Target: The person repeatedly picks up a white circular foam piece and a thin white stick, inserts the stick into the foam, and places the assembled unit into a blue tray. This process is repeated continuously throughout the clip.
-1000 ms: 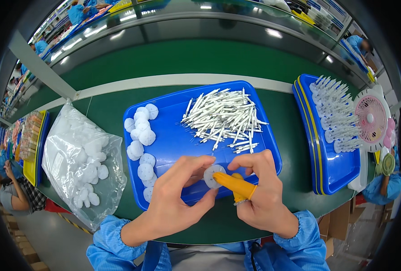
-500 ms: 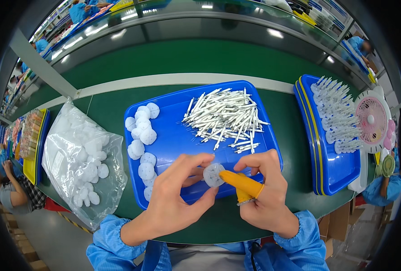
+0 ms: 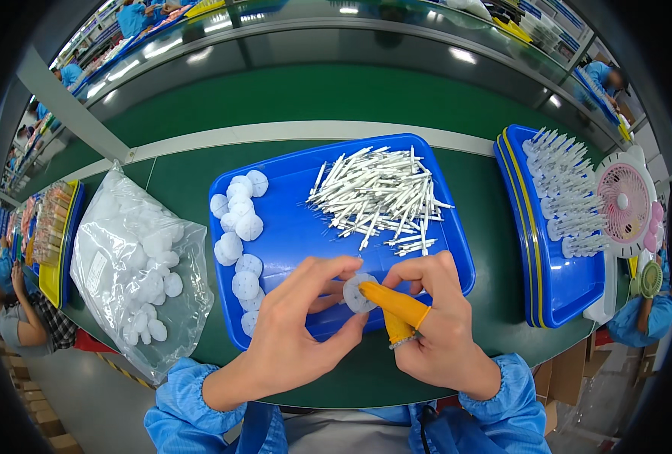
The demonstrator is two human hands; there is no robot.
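Between my two hands, over the near edge of a blue tray (image 3: pixel 290 212), is a round translucent white disc (image 3: pixel 359 293). My left hand (image 3: pixel 294 318) grips the disc's edge between thumb and fingers. My right hand (image 3: pixel 438 318) wears yellow finger cots (image 3: pixel 396 306); its covered index fingertip presses on the disc's face, and whether it pinches anything small there cannot be seen. In the tray, several similar white discs (image 3: pixel 246 286) lie along the left side. A heap of thin white sticks with fine wire ends (image 3: pixel 374 189) fills the upper right.
A clear plastic bag of white discs (image 3: pixel 147 265) lies left of the tray. At right, stacked blue and yellow trays (image 3: pixel 559 291) hold rows of stick-and-disc pieces (image 3: pixel 566 197), beside a pink and white fan (image 3: pixel 622 200). Farther left stands a yellow tray (image 3: pixel 51 280). Other people work around.
My right index finger has slid further left over the disc's face, and the disc looks tilted a little differently. My left hand has barely moved.
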